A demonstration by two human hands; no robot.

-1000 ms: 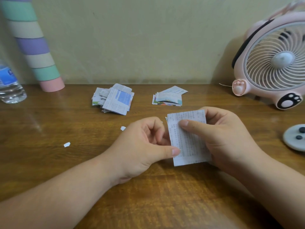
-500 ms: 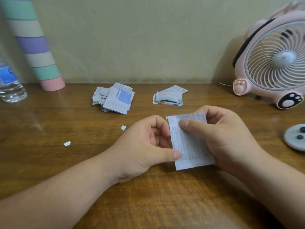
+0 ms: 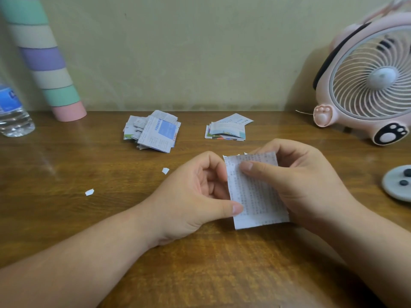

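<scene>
A small printed paper slip (image 3: 255,192) stands between both hands just above the wooden table (image 3: 66,218). My left hand (image 3: 193,196) pinches its lower left edge with the thumb on the front and curled fingers behind. From the right, my right hand (image 3: 300,183) grips the slip, thumb lying across its upper front and fingers behind it. Farther back lie two piles of paper pieces, a left pile (image 3: 153,132) with a blue-printed piece on top and a smaller right pile (image 3: 228,128).
Two tiny paper scraps (image 3: 89,192) (image 3: 165,170) lie on the table left of my hands. A pink desk fan (image 3: 369,85) stands at the back right, a grey round remote (image 3: 398,183) at the right edge. A striped tube (image 3: 44,63) and a water bottle (image 3: 11,112) stand back left.
The slip has tilted slightly and shifted a little to the right within my hands. My left thumb has slid along its lower edge. Both hands keep their hold.
</scene>
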